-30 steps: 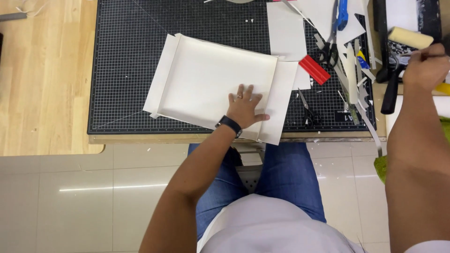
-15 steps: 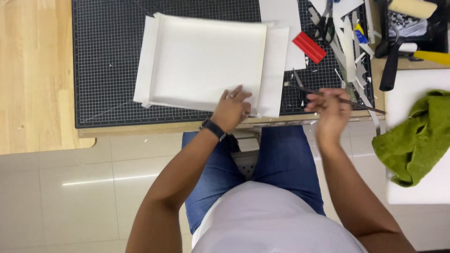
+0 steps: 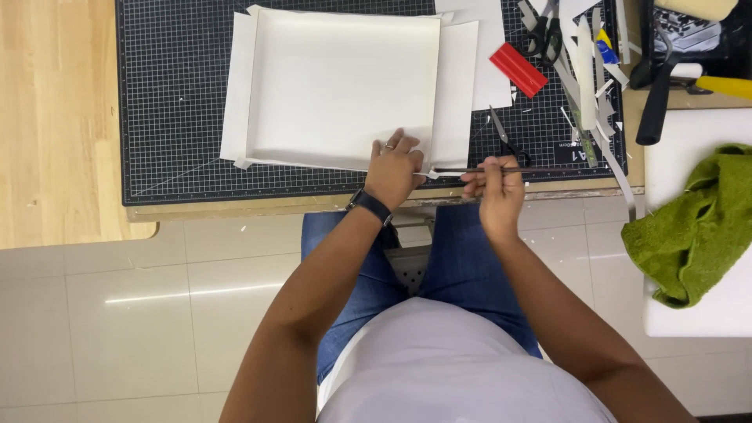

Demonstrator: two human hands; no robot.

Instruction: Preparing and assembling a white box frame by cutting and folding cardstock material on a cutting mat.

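Observation:
A white board tray with folded paper flaps (image 3: pixel 337 86) lies on the black gridded cutting mat (image 3: pixel 172 117). My left hand (image 3: pixel 395 166) presses on the tray's near right corner, fingers spread; a dark watch sits on its wrist. My right hand (image 3: pixel 493 184) is just right of it, at the mat's front edge, pinching a thin dark brush (image 3: pixel 501 169) held level, its tip pointing left toward the paper flap at that corner.
A red scraper (image 3: pixel 518 70), small scissors (image 3: pixel 501 135), larger scissors (image 3: pixel 544 31) and paper strips lie on the mat's right side. A black-handled tool (image 3: pixel 654 94) and a yellow-handled one (image 3: pixel 724 84) lie beyond. A green cloth (image 3: pixel 697 223) rests on a white surface at the right. Bare wood shows left.
My right hand came back from the tools at the far right holding the thin brush and now holds it at the tray's near right corner. My left hand stayed on that corner.

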